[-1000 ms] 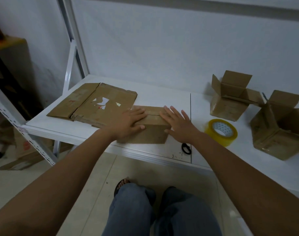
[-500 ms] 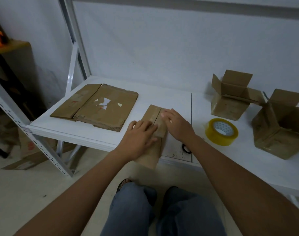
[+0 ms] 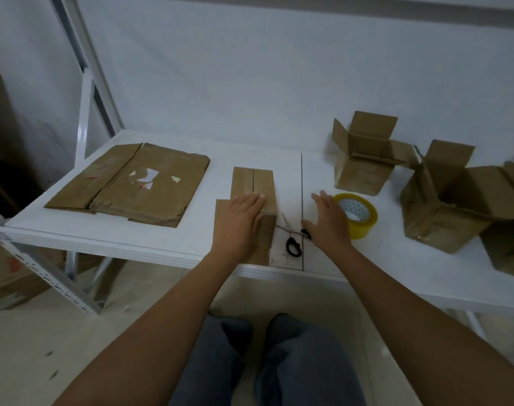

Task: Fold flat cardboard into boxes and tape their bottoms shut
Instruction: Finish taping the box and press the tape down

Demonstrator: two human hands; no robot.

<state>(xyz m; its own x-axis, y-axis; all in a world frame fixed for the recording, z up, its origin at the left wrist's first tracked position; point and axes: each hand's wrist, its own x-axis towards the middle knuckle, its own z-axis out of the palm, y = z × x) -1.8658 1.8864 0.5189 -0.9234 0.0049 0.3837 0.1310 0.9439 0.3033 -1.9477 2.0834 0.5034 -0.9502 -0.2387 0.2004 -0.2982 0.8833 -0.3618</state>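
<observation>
A folded brown cardboard box (image 3: 254, 183) lies at frame centre, bottom flaps closed. A roll of yellow-tinted clear tape (image 3: 358, 212) lies flat right of centre; torn flat brown cardboard sheets (image 3: 132, 186) lie left.

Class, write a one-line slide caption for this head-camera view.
Left hand presses a small folded brown cardboard box while the right hand reaches toward the yellow tape roll.

At 6 o'clock I see my knees in dark grey trousers (image 3: 267, 361) above a pale floor (image 3: 30, 347). At 12 o'clock stands a white wall (image 3: 279, 68). At 9 o'clock rises a white metal rack post (image 3: 84, 136).
</observation>
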